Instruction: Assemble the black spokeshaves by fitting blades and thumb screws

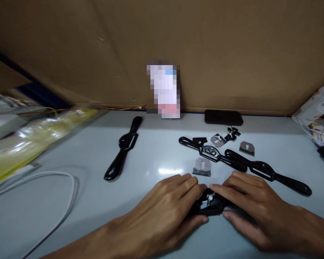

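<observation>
Between my two hands, near the front of the table, lies a black spokeshave (pixel 211 208) with a silver wing screw on its middle. My left hand (pixel 172 207) is closed round its left handle, and my right hand (pixel 255 210) grips the right one; both handles are mostly hidden. Just beyond my fingers rests a slotted metal blade (pixel 202 167). Two more black spokeshave bodies (pixel 211 152) lie past my right hand, partly touching or overlapping. Another spokeshave body (pixel 126 142) sits apart at the left.
Behind them are a second blade (pixel 247 148), a blade with a screw on it (pixel 218 140), and a small pile of black clamps and screws (pixel 232 133). A dark phone-like slab (pixel 223 117) lies by the cardboard wall (pixel 232 54). Yellow plastic packaging (pixel 37 138) and a white cable (pixel 71 183) occupy the left.
</observation>
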`<state>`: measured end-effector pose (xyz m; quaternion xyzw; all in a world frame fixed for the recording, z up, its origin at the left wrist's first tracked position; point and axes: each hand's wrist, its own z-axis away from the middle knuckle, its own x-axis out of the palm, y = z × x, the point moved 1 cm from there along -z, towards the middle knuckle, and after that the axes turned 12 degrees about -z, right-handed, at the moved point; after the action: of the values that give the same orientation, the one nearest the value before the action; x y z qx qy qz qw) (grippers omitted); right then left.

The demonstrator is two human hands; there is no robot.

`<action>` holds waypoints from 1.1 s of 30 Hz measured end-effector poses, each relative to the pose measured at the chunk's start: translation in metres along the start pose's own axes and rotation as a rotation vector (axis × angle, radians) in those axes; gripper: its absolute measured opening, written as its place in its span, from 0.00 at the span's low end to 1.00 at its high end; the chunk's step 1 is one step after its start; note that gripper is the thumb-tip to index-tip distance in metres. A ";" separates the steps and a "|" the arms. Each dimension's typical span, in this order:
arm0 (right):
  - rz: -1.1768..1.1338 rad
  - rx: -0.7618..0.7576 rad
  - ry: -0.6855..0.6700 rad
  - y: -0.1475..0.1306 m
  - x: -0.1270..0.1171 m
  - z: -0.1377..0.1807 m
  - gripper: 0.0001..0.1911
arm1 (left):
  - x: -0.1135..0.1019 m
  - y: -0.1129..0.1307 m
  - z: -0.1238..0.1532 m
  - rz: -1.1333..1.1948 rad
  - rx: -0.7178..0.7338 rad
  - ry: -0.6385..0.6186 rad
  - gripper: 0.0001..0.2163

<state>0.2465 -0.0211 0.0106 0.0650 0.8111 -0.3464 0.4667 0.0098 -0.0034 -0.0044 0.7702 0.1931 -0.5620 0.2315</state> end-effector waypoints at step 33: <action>-0.011 -0.059 0.107 -0.015 0.012 -0.019 0.12 | -0.002 0.010 -0.004 0.064 -0.024 -0.085 0.14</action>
<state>0.2200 -0.0235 0.0145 0.0652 0.8452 -0.3208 0.4224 0.0179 -0.0099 -0.0003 0.7485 0.1652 -0.5843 0.2665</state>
